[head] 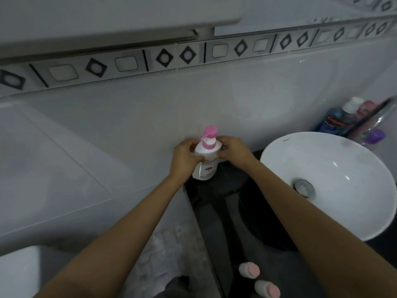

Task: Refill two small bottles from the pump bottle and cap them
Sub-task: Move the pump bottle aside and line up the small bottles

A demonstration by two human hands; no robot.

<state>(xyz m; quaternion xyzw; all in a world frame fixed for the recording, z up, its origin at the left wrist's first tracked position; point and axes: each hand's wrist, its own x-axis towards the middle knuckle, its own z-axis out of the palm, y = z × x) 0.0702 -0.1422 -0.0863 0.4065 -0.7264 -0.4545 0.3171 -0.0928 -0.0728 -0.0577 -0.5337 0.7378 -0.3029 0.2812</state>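
A white pump bottle (205,160) with a pink pump head stands at the far left corner of the dark counter (223,203), against the tiled wall. My left hand (184,157) wraps its left side and my right hand (231,150) grips its right shoulder. Two small bottles with pink caps, one (249,269) behind the other (267,288), stand at the counter's near edge, far from both hands.
A white basin (330,183) with a metal drain fills the right of the counter. Behind it stand a blue bottle (336,122), a pink item and a purple one. A white fixture (43,168) lies to the left, lower than the counter.
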